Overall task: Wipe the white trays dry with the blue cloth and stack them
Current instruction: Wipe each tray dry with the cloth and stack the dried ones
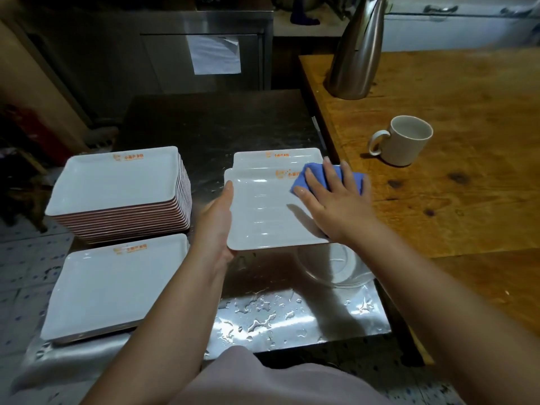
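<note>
Your left hand (217,222) grips the left edge of a white tray (263,217), thumb lying along the rim, fingers hidden beneath it. The tray sits raised above the wet steel counter (292,314), near edge lifted over a clear glass plate (336,267) that rests on the counter below. Your right hand (333,200) lies flat, fingers spread and fairly straight, pressing the blue cloth (312,176) onto the tray's far right corner; the cloth bunches under the fingers and partly covers the orange logo printed there. Streaks of water show on the tray's inner face. Just behind the held tray, a second white tray (263,159) lies on the counter, its near part hidden. To the left, a tall stack of trays (122,197) stands at the back, pinkish undersides showing along the side. In front of it, a low stack (114,285) sits near the counter's front left edge; how many trays it has you cannot tell. Puddles and droplets cover the counter front. To the right, a wooden table (467,185) adjoins the counter, bearing a white mug (404,140), handle to the left, and a tall steel jug (356,48) further back.
</note>
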